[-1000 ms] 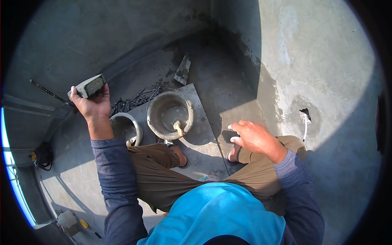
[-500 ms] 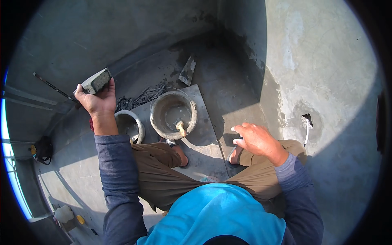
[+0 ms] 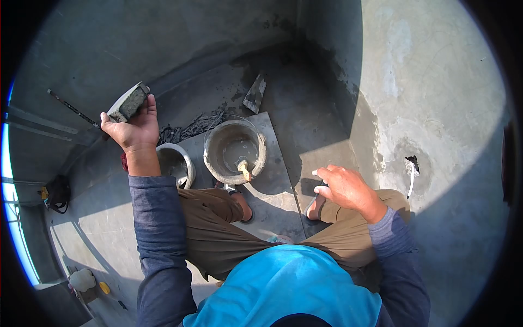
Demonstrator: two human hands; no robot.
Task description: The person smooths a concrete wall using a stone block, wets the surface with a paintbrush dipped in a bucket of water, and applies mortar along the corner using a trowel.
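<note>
My left hand (image 3: 135,129) is raised, its fingers wrapped round a grey block (image 3: 129,105) with a rough dark face, near the back wall. My right hand (image 3: 345,189) hovers by my right knee, knuckles up and fingers curled; whether something small lies between thumb and fingers is hidden. Between my hands, a round mortar-crusted bucket (image 3: 216,154) with a wire handle has a brush (image 3: 243,169) with a pale wooden handle leaning inside. To its left a smaller white-rimmed bucket (image 3: 190,166) stands partly behind my left leg.
Under the larger bucket lies a flat grey board (image 3: 274,158). Dark scraps (image 3: 199,126) and an angular offcut (image 3: 254,94) lie behind it. A thin rod (image 3: 73,108) is at left, a black bag (image 3: 56,194) below. The right wall has a hole (image 3: 412,165) with a white tube.
The block in my left hand has tilted more steeply as the hand turned. The view has shifted slightly, so the buckets appear a little further right. My right hand has barely moved.
</note>
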